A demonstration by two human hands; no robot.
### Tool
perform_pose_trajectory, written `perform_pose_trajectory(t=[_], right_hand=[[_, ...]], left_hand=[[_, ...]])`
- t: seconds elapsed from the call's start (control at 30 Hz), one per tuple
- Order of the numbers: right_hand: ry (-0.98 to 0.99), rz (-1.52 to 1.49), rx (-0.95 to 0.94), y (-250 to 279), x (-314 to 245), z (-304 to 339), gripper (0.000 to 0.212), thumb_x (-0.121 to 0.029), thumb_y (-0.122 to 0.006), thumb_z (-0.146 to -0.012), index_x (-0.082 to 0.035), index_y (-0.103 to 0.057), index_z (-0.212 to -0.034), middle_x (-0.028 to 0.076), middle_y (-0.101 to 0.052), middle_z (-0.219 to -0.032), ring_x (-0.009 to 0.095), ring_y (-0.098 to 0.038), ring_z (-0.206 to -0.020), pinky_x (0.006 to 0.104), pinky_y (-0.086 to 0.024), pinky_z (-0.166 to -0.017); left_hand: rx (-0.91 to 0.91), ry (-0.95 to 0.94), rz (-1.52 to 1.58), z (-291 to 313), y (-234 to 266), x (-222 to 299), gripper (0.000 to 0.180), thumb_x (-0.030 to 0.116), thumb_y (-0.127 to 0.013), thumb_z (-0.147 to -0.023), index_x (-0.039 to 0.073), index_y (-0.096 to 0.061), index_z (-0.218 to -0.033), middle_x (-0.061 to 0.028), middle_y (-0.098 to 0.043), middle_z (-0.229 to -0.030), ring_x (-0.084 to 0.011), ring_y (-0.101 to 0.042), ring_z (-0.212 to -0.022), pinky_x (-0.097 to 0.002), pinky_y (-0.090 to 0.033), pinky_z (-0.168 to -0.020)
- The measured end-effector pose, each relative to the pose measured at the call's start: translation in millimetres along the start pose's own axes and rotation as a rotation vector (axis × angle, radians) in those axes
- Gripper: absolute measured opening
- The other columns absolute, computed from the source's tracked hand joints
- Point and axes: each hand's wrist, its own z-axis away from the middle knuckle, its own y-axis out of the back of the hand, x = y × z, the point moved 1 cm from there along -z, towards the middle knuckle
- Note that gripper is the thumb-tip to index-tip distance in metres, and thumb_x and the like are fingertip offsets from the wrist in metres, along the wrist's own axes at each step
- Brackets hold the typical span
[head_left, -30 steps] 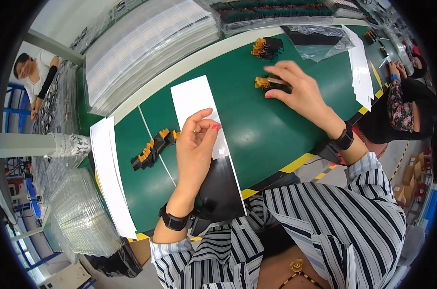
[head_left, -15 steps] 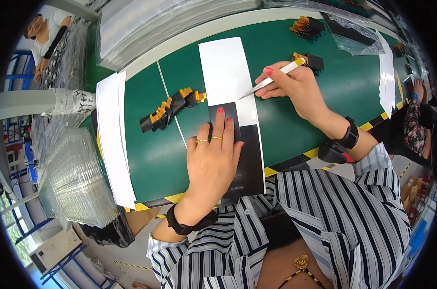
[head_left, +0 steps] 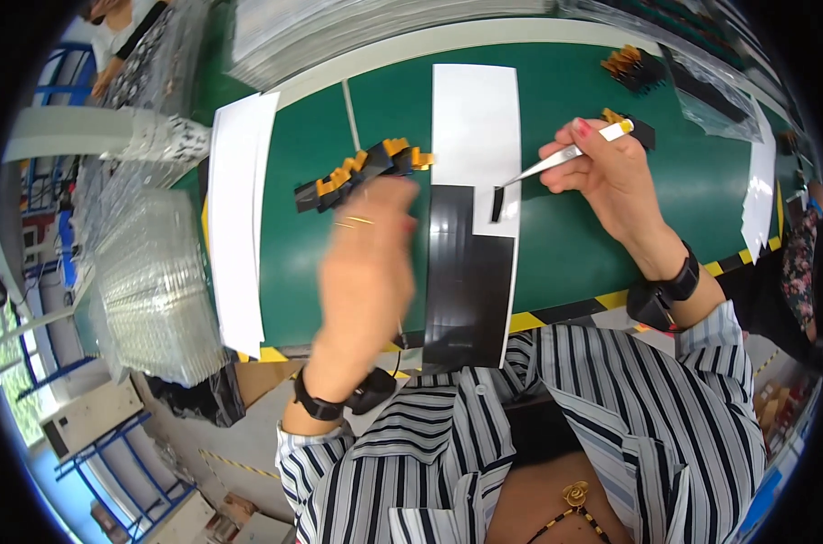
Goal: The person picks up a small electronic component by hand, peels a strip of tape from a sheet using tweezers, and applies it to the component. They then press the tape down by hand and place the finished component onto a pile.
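Observation:
In my right hand (head_left: 608, 177) I grip white-handled tweezers (head_left: 570, 154), their tips pointing left. At the tips is a small narrow black strip (head_left: 497, 205), over the white part of a long sheet (head_left: 475, 109); whether the tips pinch it I cannot tell. The sheet's nearer part is covered by a glossy black sheet (head_left: 466, 290) with a stepped edge. My left hand (head_left: 368, 263) is blurred, at the near side of a row of black pieces with orange tabs (head_left: 339, 177). Its fingers are mostly hidden.
White papers (head_left: 237, 227) lie at the left of the green table (head_left: 289, 263). Clear plastic trays (head_left: 148, 299) are stacked beyond them. More black-and-orange pieces (head_left: 633, 68) sit at the far right, near a clear bag (head_left: 715, 100). Yellow-black tape (head_left: 602, 302) lines the front edge.
My left hand has left the black sheet and moved left to the black-and-orange pieces. The small black strip now shows at the tweezer tips. The whole view has shifted.

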Motion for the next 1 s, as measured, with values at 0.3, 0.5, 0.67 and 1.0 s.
perform_pose_trajectory(t=[0.3,0.5,0.67,1.0], right_hand=[[0.000,0.029,0.012,-3,2,1,0.022,-0.019,-0.046,-0.089,0.003,-0.051,-0.091,0.019,-0.061,-0.085,0.020,-0.064,-0.065,0.0252,-0.052,-0.057],[0.184,0.044,-0.085,-5,-14,4,0.018,-0.016,-0.045,-0.089,-0.001,-0.039,-0.098,0.021,-0.060,-0.085,0.023,-0.063,-0.064,0.0266,-0.052,-0.056],[0.562,0.149,-0.140,-13,-43,5,0.019,-0.015,-0.044,-0.089,-0.006,-0.031,-0.099,0.023,-0.059,-0.084,0.028,-0.062,-0.062,0.0304,-0.052,-0.055],[0.558,0.122,-0.125,-3,-34,2,0.016,-0.014,-0.044,-0.089,-0.007,-0.031,-0.097,0.026,-0.058,-0.082,0.031,-0.062,-0.061,0.0339,-0.053,-0.054]], left_hand=[[-0.112,0.436,-0.137,5,39,-79,0.022,0.005,-0.058,-0.077,0.002,-0.055,-0.099,-0.0114,-0.054,-0.089,-0.0213,-0.055,-0.073,-0.0295,-0.045,-0.064],[0.127,0.737,0.907,-22,48,-33,0.016,0.002,-0.056,-0.079,0.000,-0.057,-0.095,-0.0041,-0.058,-0.074,-0.0078,-0.050,-0.058,-0.0224,-0.043,-0.055],[-0.031,0.545,1.133,-61,13,-5,0.017,-0.001,-0.056,-0.078,-0.002,-0.056,-0.095,-0.0048,-0.058,-0.075,-0.0082,-0.051,-0.059,-0.0198,-0.041,-0.053],[-0.017,0.618,1.411,-71,-30,8,0.021,-0.001,-0.057,-0.077,-0.004,-0.054,-0.098,-0.0049,-0.057,-0.076,-0.0084,-0.052,-0.060,-0.0198,-0.040,-0.053]])
